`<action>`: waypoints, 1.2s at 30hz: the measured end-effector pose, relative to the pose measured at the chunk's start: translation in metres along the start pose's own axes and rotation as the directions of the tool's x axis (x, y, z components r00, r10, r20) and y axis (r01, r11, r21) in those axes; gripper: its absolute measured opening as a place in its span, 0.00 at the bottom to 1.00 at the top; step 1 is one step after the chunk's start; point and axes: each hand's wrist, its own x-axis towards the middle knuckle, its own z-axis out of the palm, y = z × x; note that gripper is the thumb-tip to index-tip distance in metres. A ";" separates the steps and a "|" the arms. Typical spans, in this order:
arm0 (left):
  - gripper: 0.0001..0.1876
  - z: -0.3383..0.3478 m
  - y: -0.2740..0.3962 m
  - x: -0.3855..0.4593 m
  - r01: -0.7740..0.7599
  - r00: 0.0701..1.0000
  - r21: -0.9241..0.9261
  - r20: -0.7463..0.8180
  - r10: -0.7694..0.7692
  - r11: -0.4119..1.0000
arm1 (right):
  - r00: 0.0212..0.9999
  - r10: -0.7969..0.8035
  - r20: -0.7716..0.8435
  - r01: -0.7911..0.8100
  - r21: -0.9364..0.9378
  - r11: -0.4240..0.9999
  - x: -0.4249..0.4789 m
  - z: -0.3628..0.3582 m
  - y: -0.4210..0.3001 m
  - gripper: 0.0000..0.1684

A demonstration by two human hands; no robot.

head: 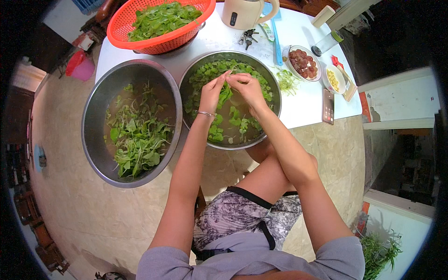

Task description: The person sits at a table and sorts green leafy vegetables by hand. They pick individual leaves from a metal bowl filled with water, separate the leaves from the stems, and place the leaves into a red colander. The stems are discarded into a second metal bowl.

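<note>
Both hands meet over a round steel basin in which green leaves float in brownish water. My left hand pinches the stem end of a leafy green sprig that hangs below the fingers. At the same stem end are the fingertips of my right hand, touching or nearly touching the left ones. A bangle circles the left wrist. To the left stands a larger metal basin, where a heap of leafy greens with pale stems lies in murky water.
An orange colander of greens stands at the back left, beside a cream kettle. Keys, a blue long-handled tool, stem scraps, a bowl of grapes, a small bowl, a bottle and a phone lie rightward.
</note>
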 end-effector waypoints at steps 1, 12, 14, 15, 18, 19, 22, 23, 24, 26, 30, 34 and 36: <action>0.19 -0.001 -0.001 0.000 -0.023 1.000 -0.003 -0.002 0.023 1.000 | 1.000 0.010 0.000 -0.010 0.025 1.000 0.000 0.000 -0.001 0.13; 0.16 -0.006 -0.012 0.002 0.022 0.997 0.059 -0.075 -0.018 0.998 | 0.987 0.130 0.090 -0.147 0.227 0.963 -0.009 -0.003 -0.027 0.13; 0.17 -0.005 -0.011 0.002 0.017 0.999 0.071 -0.031 -0.015 0.997 | 0.982 0.146 0.121 -0.174 0.273 0.946 -0.009 -0.004 -0.025 0.15; 0.17 -0.006 -0.011 0.002 0.014 1.000 0.078 -0.011 -0.013 0.997 | 0.981 0.152 0.121 -0.180 0.273 0.945 -0.009 -0.004 -0.026 0.15; 0.21 -0.006 -0.009 0.005 0.138 0.988 -0.114 -0.047 -0.144 0.984 | 0.980 0.158 0.122 -0.186 0.274 0.944 -0.011 -0.003 -0.028 0.16; 0.21 -0.004 -0.005 0.003 0.177 0.983 -0.093 -0.023 -0.180 0.980 | 0.981 0.152 0.121 -0.180 0.276 0.944 -0.010 -0.003 -0.026 0.16; 0.22 0.001 0.001 -0.003 0.217 0.976 -0.072 0.034 -0.215 0.974 | 0.970 0.170 0.173 -0.210 0.247 0.946 -0.008 -0.006 -0.023 0.16; 0.22 0.001 -0.002 -0.003 0.182 0.983 -0.098 0.048 -0.178 0.978 | 0.963 0.182 0.199 -0.227 0.232 0.946 -0.007 -0.007 -0.023 0.16; 0.21 0.000 -0.006 -0.003 0.146 0.988 -0.125 0.060 -0.139 0.981 | 0.961 0.170 0.219 -0.223 0.246 0.943 -0.006 -0.006 -0.021 0.16; 0.20 -0.009 -0.012 0.001 0.092 0.985 -0.069 0.153 -0.080 0.993 | 0.955 0.145 0.260 -0.216 0.275 0.937 -0.004 -0.005 -0.020 0.16; 0.17 -0.001 -0.001 -0.004 0.146 0.985 -0.055 0.099 -0.140 0.988 | 0.938 0.218 0.270 -0.297 0.300 0.906 -0.008 -0.007 -0.024 0.16; 0.16 -0.007 -0.006 -0.001 0.060 0.984 0.004 0.171 -0.060 0.998 | 0.909 0.251 0.334 -0.355 0.299 0.886 -0.002 -0.013 -0.022 0.16; 0.16 -0.007 -0.008 0.001 0.057 0.982 0.024 0.181 -0.061 0.998 | 0.954 0.187 0.233 -0.249 0.274 0.929 0.002 -0.017 -0.023 0.16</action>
